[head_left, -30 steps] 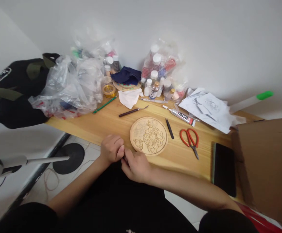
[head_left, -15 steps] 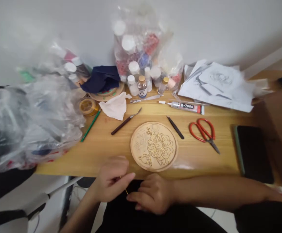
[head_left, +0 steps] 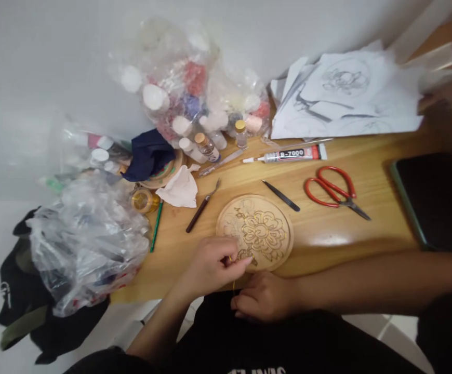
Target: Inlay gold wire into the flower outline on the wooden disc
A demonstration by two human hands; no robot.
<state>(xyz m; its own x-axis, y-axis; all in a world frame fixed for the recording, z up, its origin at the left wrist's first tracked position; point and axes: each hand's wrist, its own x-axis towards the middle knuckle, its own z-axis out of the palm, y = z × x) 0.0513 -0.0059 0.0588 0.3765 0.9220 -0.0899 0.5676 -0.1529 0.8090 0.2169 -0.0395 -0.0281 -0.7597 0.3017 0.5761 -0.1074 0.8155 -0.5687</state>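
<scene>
Here, the left hand [head_left: 212, 264] pinches a golden wire [head_left: 234, 285] in folded fingers, and the right hand [head_left: 267, 295], curled closed, seems to grip its lower end, probably for keeping it straight; the round wooden disc [head_left: 263, 232] lies on the table [head_left: 370, 241] just beyond, within reach.

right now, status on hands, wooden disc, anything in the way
Left hand, right hand closed on golden strand. Wooden disc flat on table, patterned side up. Left hand hides part of its edge; black tweezers just beyond.
</scene>
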